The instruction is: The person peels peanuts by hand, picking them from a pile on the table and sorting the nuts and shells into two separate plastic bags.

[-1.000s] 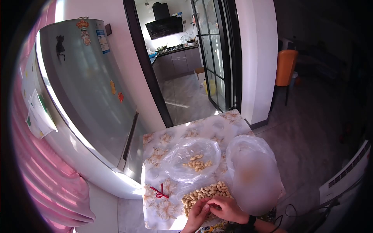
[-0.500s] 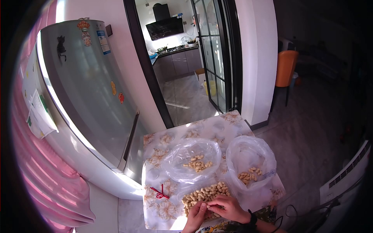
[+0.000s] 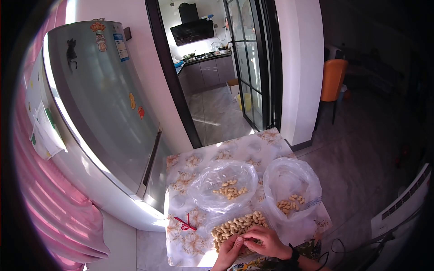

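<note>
My left hand (image 3: 229,251) and my right hand (image 3: 263,242) meet over the near side of a container full of peanuts (image 3: 239,224). Both hands have their fingertips pinched together; what they hold between them is too small to make out, perhaps a peanut. Beyond the container, a clear plastic bag (image 3: 205,174) lies wide open with some peanuts (image 3: 231,190) in it. To its right stands a second open plastic bag (image 3: 289,175) with a smaller heap of peanuts (image 3: 290,204). Red scissors (image 3: 186,222) lie left of the container.
The table (image 3: 181,248) has a flowered cover. A grey fridge (image 3: 104,104) and a pink curtain (image 3: 49,207) are on the left. Behind the table, a glass door (image 3: 248,67) opens onto a kitchen. An orange chair (image 3: 332,80) stands at the right.
Both hands have stayed pinched together over the peanuts, with only a very slight shift of the fingers. The bags and scissors are as before.
</note>
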{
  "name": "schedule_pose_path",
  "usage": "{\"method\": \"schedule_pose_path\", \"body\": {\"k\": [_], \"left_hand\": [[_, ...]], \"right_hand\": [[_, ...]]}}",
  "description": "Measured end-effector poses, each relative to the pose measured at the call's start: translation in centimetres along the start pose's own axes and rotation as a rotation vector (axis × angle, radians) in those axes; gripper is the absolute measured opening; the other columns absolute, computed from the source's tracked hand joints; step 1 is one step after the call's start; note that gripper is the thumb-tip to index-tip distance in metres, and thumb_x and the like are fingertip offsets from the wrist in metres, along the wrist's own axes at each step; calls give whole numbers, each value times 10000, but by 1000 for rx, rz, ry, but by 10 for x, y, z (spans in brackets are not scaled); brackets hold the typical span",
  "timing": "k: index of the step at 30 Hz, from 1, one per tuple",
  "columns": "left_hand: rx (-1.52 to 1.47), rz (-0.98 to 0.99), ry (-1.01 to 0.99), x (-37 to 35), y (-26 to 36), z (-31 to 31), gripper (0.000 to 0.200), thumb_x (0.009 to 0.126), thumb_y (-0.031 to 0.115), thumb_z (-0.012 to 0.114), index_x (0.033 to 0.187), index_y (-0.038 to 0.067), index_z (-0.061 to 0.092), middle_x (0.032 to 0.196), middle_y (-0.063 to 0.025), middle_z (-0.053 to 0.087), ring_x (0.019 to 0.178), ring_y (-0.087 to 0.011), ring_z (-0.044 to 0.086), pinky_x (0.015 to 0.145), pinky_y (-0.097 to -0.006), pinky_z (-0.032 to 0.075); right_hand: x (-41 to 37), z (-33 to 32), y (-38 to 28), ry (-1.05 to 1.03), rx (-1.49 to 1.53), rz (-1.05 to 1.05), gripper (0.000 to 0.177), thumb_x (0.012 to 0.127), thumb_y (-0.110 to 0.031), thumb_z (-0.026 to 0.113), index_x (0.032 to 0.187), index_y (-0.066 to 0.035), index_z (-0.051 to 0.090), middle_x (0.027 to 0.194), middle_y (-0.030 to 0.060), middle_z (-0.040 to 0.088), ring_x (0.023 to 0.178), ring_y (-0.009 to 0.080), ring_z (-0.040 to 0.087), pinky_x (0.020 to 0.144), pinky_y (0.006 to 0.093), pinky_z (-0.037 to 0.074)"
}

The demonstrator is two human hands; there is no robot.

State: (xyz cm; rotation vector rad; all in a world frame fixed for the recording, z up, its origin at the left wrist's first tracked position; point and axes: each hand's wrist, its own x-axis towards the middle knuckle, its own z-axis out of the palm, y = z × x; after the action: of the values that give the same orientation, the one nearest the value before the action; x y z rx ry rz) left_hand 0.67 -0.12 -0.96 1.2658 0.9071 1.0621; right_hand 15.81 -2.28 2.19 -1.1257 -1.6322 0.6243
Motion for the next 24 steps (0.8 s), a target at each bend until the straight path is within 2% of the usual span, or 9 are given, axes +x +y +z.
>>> {"method": "schedule_pose_path", "body": {"k": [5,8,12,14,24], "left_hand": [[-51,-68,15,0,-7,-3,320,1002,307,490,936,34,644,703,32,582,598,-35,486,518,-183,374],[-35,-37,-16,0,-3,-3,329,1002,316,489,927,38,647,674,36,571,571,-34,469,506,-183,356],[-41,-56,-40,0,2,-3,319,1004,305,486,919,41,644,682,44,560,577,-27,453,508,-182,348],[-54,-126,-82,-1,5,-3,298,1003,293,491,935,44,639,693,52,552,593,-24,450,519,-180,352],[-50,-139,-155,0,16,-4,260,1002,275,492,920,59,612,704,61,529,611,-20,447,520,-180,345]], "right_hand": [[0,0,1,-19,-6,-4,195,800,-83,723,985,-46,672,913,75,627,768,201,633,638,298,513],[-1,0,1,-10,4,-16,188,797,-78,722,974,-43,668,912,77,622,776,204,631,648,298,511],[-1,-1,1,-20,5,-5,165,794,-68,717,944,-38,655,910,75,622,784,210,631,667,301,510],[-2,-1,2,-18,2,-2,156,793,-66,715,931,-36,650,911,75,623,786,212,631,672,303,510],[-3,-2,2,-12,32,20,151,785,-66,715,908,-26,637,908,85,634,810,223,637,684,307,515]]}}
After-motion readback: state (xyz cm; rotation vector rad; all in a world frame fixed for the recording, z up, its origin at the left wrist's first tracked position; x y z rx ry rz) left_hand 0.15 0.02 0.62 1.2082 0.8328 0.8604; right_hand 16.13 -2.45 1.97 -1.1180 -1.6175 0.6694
